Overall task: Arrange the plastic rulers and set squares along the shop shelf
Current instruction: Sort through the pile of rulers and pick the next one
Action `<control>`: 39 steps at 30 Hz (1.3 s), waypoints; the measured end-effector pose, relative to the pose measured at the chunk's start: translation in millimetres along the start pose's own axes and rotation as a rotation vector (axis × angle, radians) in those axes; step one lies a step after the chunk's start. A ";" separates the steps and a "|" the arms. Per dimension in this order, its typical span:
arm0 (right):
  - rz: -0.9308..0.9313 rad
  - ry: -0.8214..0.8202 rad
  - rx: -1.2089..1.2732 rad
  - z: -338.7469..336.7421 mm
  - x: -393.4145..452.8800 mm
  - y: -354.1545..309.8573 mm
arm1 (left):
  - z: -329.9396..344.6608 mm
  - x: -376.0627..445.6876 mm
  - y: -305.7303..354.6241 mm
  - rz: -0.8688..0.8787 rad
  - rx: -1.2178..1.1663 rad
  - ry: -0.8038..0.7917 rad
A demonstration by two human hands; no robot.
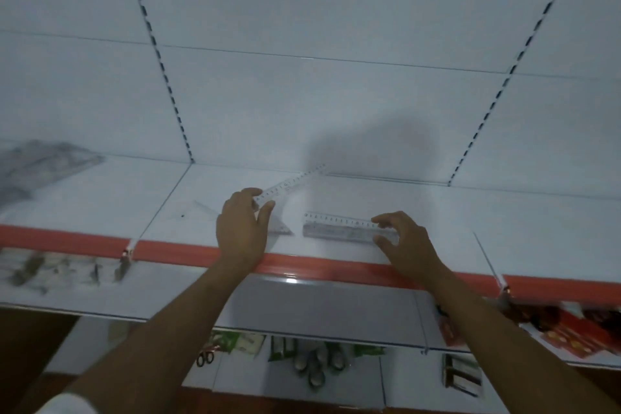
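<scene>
Rulers under both my grips on the white shelf (437, 212).
My left hand (242, 228) pinches the near end of a slanted clear ruler (290, 183); my right hand (405, 240) pinches a flat ruler (339, 227); a set square (280, 223) lies between, beside the red shelf edge (174, 250).

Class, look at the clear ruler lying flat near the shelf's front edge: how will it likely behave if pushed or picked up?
The clear ruler looks thin and flat, so probably light and fairly stiff. On the smooth white shelf it would likely slide, not roll. Lying flush, it may be awkward to lift; the right hand pinches its end.
</scene>
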State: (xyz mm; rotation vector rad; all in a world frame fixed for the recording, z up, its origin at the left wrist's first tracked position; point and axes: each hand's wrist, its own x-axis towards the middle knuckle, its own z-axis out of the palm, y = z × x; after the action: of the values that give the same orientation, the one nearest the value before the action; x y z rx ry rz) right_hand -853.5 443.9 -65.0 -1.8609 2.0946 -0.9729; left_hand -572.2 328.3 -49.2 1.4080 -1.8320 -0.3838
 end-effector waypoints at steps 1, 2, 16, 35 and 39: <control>0.011 -0.029 -0.029 3.8 3.7 -0.1 | -2.5 2.6 -4.9 -0.010 -0.007 0.007; 0.029 -0.047 -0.055 7.1 7.3 0.2 | -4.0 4.7 -9.3 -0.015 -0.017 0.007; 0.076 -0.094 -0.086 24.4 20.0 20.8 | 20.1 5.4 -5.4 0.027 -0.142 -0.056; 0.129 -0.087 -0.024 2.9 13.4 43.3 | 69.1 9.3 33.2 0.259 -0.150 -0.378; 0.201 0.045 0.077 -12.0 8.6 56.5 | 74.1 10.3 35.7 0.277 -0.075 -0.427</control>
State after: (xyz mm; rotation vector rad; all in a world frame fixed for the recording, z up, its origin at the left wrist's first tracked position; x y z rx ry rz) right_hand -908.1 440.4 -85.4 -1.5706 2.1858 -1.0387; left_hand -651.4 315.2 -70.3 1.0553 -2.2938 -0.6378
